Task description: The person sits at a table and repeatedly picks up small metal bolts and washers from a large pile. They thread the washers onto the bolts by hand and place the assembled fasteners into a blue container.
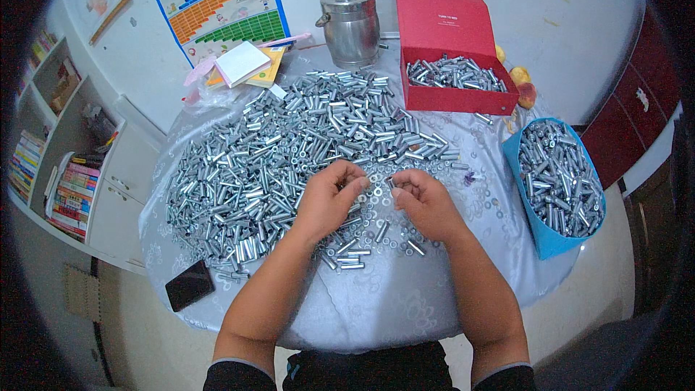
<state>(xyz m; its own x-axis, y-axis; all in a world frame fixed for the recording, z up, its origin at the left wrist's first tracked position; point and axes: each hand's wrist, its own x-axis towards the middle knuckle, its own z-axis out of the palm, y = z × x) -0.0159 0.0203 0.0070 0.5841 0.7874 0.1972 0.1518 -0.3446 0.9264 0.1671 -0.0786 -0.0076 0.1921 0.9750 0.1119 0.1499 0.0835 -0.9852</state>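
A large heap of shiny metal sleeves [268,166] spreads over the table in front of me. At its near right side, my left hand [329,199] is closed, thumb and fingertips pressed together; what they pinch, if anything, is too small to make out. Just across from it, my right hand [427,204] pinches a short metal sleeve [392,183] between thumb and fingers. Between and below the hands lie small flat washers [376,191]. Several loose sleeves [352,259] rest on the cloth nearer to me.
At the back right stands an open red box [460,98] holding more sleeves. A blue bin [539,221] full of them is at the right edge. A metal pot [350,29], notebooks [242,64] and a black phone [190,286] share the silvery tablecloth [384,311].
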